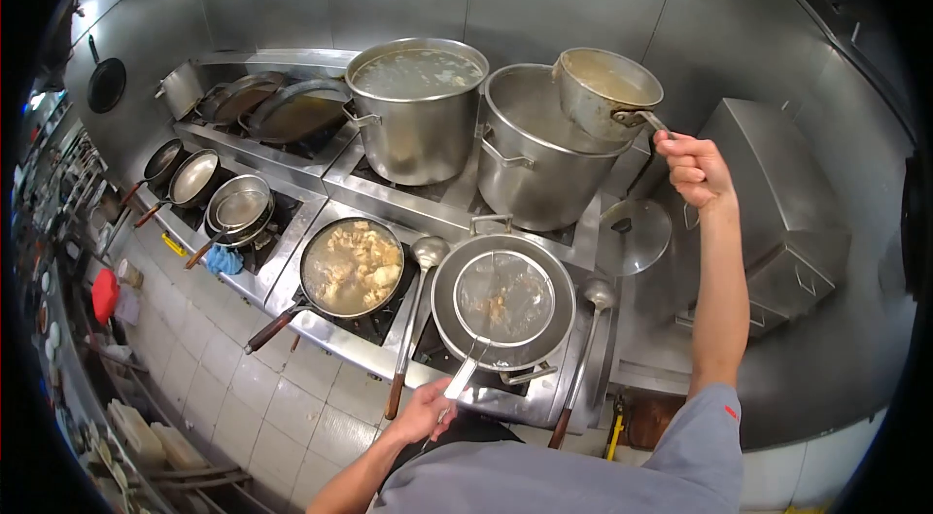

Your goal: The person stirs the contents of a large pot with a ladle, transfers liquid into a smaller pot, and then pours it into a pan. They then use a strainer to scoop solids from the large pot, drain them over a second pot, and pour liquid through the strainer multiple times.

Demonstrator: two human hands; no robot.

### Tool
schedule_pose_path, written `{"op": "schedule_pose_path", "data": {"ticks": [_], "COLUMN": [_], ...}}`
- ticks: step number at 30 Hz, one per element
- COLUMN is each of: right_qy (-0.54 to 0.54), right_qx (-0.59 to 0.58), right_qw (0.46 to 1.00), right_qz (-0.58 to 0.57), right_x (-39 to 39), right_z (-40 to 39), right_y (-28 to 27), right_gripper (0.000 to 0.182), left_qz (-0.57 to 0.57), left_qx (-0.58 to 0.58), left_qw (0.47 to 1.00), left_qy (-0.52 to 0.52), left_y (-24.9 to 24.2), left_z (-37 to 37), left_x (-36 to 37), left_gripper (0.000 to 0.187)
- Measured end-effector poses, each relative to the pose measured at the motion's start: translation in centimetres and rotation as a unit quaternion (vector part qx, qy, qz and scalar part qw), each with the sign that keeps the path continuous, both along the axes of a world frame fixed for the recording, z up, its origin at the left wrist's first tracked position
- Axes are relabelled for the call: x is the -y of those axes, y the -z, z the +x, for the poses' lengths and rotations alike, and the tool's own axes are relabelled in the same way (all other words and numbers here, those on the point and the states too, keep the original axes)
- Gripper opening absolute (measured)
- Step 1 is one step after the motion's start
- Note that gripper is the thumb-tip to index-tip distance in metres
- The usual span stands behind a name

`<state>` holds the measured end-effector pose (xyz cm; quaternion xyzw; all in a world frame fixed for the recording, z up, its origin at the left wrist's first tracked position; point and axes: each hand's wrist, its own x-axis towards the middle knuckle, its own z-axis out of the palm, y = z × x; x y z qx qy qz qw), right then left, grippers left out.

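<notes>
My right hand (695, 169) is raised and closed around the handle of a metal saucepan (591, 104). Cloudy liquid shows in the saucepan, which overlaps the right rim of a large stockpot (539, 184). Lower down, my left hand (425, 413) grips the white handle of a round mesh strainer (503, 295). Small brown bits lie in its mesh. The strainer overlaps the mouth of a wide two-handled pot (559, 344) on the front of the stove.
Left of the wide pot, a frying pan (350, 266) holds pale chunks in liquid. Long ladles (429, 252) (600, 295) lie on both sides. A second stockpot (413, 140) full of liquid stands behind. Smaller pans (194, 176) line the left burners; a lid (637, 237) lies right.
</notes>
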<state>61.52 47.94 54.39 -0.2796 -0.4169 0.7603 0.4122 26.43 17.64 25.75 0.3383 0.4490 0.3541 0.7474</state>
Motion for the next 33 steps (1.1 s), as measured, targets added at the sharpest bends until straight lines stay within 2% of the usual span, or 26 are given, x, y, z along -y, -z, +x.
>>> {"op": "schedule_pose_path", "data": {"ticks": [1,7,10,17,22,33], "right_qy": [-0.024,0.014,0.028,0.072,0.090,0.133], "right_qx": [-0.018,0.006,0.028,0.074,0.099,0.241], "right_qw": [1.000,1.000,0.999,0.987,0.978,0.945], "right_qz": [0.008,-0.016,-0.016,-0.121,-0.159,-0.176], "right_x": [1.2,10.8,15.1,23.4,26.7,29.3], "right_z": [0.5,1.1,1.3,0.3,0.4,-0.3], "right_y": [-0.4,-1.1,0.9,6.4,9.8,11.2], "right_gripper": [0.006,0.012,0.017,0.027,0.032,0.039], "left_qz": [0.009,0.016,0.014,0.031,0.039,0.047], "left_qx": [-0.003,0.018,0.004,-0.017,-0.022,-0.022], "left_qw": [1.000,1.000,1.000,0.999,0.999,0.998], "left_qy": [0.001,0.000,0.001,0.014,0.026,0.042], "left_y": [-0.2,0.4,0.4,0.0,0.2,0.1], "left_z": [-0.1,-0.5,-0.8,-1.3,-1.0,-0.7], "left_x": [-0.3,-1.4,-1.7,-2.7,-3.1,-2.6], "left_gripper": [0.030,0.028,0.029,0.035,0.035,0.034]}}
